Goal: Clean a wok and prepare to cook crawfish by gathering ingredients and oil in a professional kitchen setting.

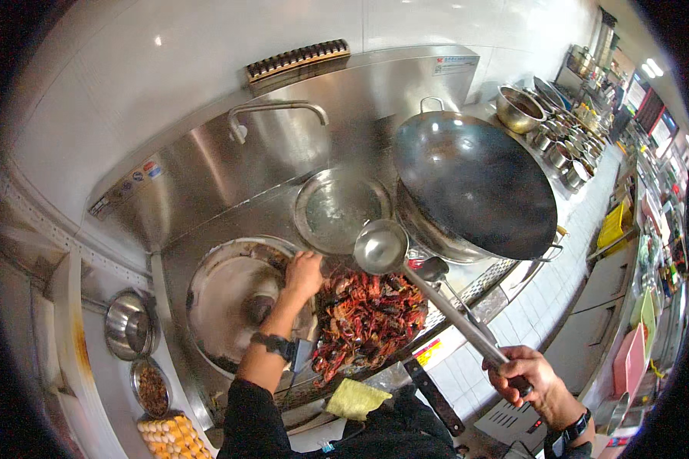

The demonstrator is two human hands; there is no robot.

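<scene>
My right hand (522,375) is wrapped round the end of a long-handled metal ladle (381,246). Its bowl hangs above the far edge of a heap of dark red crayfish (371,317), between a round metal basin of water (341,210) and the big wok. Just left of the heap, my left hand (305,274) is closed near the rim of a round pan (233,306) holding pale, cloudy liquid. What its fingers grip is hidden. A large dark wok (475,183) sits tilted at the right, and a smaller dark ladle (433,268) lies beside its base.
Behind the stove top, a bent faucet (279,105) juts from the steel backsplash. At the left stand metal bowls (128,325) and a tray of yellow-and-white pieces (174,437). A yellow cloth (357,398) is at the front edge. Several seasoning pots (560,155) line the right counter.
</scene>
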